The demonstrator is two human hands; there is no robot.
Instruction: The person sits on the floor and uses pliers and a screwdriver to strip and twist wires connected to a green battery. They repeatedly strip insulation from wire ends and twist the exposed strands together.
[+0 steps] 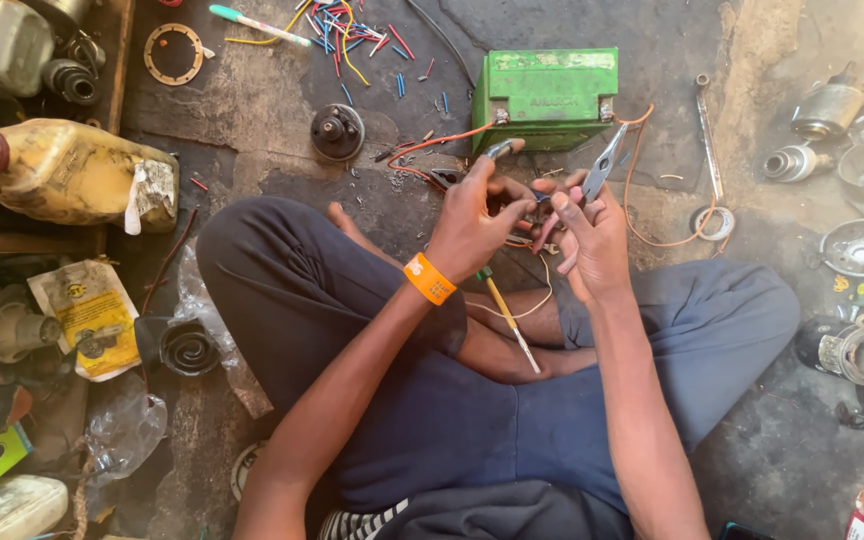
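- Person sits cross-legged on the floor (pixel 282 150); both hands meet just above the crossed ankles.
- Left hand (pixel 472 225), orange wristband (pixel 429 278) on the wrist: fingers (pixel 514 210) pinched together on thin wire ends (pixel 542 200); a grey-handled tool (pixel 500 149) sticks up just behind the thumb, whether gripped I cannot tell.
- Right hand (pixel 592 235): fingers curled and clamped on the handles of pliers (pixel 604 162); the nose points up and away from the hand, toward the battery.
- Green battery (pixel 546 97) lies on the floor just beyond both hands. An orange wire (pixel 442 140) runs from its left terminal to the left fingers; another orange wire (pixel 635 200) loops from its right terminal round the outside of the right hand.
- A screwdriver (pixel 507 320) with a pale shaft lies across the ankle, just below the left hand.
- Judgement: the work is on the wire ends at the pinch. It would go better with the pinch close to the ends, so they do not wander, the pliers' nose brought down square to that spot, and the bared ends kept off both terminals.
- Beyond the battery: scattered coloured wire offcuts (pixel 352 35). Well right of the right hand: a spanner (pixel 709 135) and tape roll (pixel 714 222).
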